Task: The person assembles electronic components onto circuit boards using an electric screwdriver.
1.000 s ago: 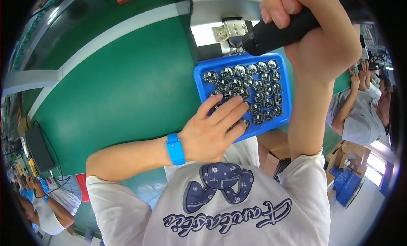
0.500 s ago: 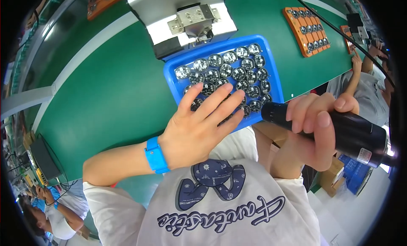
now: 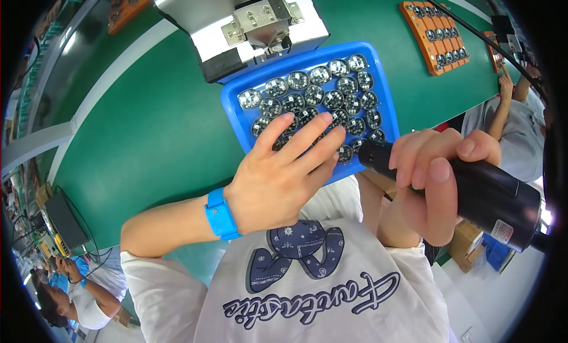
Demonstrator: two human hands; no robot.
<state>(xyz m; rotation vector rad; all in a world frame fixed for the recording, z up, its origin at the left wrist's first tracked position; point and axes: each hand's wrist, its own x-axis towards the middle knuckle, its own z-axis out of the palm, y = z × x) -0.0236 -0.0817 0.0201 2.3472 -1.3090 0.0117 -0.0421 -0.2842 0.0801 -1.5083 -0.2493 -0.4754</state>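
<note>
A blue plastic tray point(image 3: 383, 77) holds several small round circuit boards point(image 3: 320, 75) in dark rims, laid in rows. Over the tray's near part spreads my left hand point(image 3: 275, 180), back upward, fingers stretched out among the round boards and hiding some of them. A blue wrist strap point(image 3: 221, 214) circles that wrist. My right hand point(image 3: 441, 171) wraps around a black electric screwdriver point(image 3: 500, 195). The tool lies tilted, its nose at the tray's near right corner, close to the boards there. Whether its bit touches one cannot be made out.
Behind the tray stands a metal device point(image 3: 260, 26) with a bracket on its front. An orange fixture point(image 3: 435, 38) with round boards lies farther right on the green table point(image 3: 148, 118). A black cable point(image 3: 473, 44) crosses the upper right. Other people sit at both sides.
The screwdriver's nose has shifted slightly left, farther over the tray's corner. My left fingers have moved a little among the boards. The whole view has shifted slightly.
</note>
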